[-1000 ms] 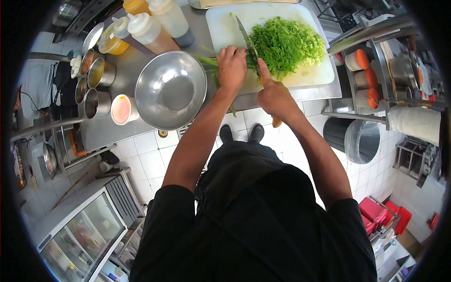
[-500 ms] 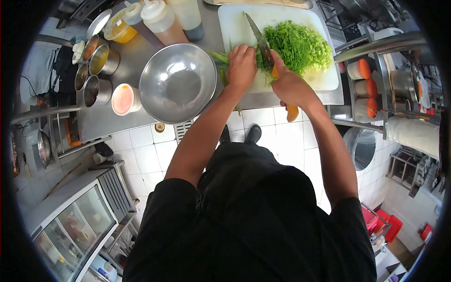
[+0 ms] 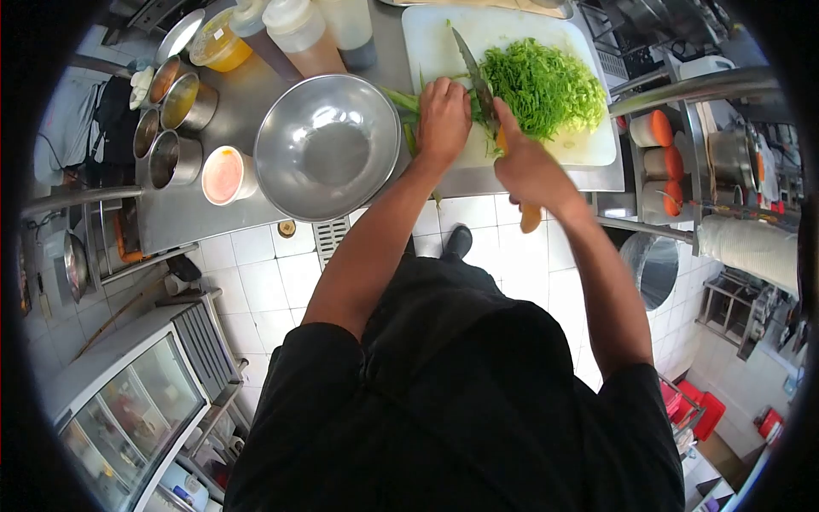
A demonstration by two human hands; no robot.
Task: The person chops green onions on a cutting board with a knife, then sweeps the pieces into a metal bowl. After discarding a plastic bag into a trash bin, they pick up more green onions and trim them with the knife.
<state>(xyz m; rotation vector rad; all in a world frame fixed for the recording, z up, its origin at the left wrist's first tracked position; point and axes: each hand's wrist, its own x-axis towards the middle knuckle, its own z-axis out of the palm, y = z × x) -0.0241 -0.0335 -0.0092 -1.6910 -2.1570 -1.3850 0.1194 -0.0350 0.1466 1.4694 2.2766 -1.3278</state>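
Observation:
My right hand is wrapped round the orange handle of a kitchen knife, its index finger stretched along the top of the blade. The blade points away from me over the white cutting board. Close to its left side, my left hand is closed over long green stalks that look like scallions; its fingertips are curled and partly hidden. Some stalks stick out leftward past the board's edge. Right of the knife lies a large heap of finely cut greens.
A steel mixing bowl stands left of the board. Beyond it are squeeze bottles, a tub of yellow liquid, several small steel pots and a white tub of pink contents. Orange-lidded containers stand on the right shelf.
The knife and my right hand have shifted slightly down and right beside my left hand. My left hand stays on the stalks. The whole view has moved a little.

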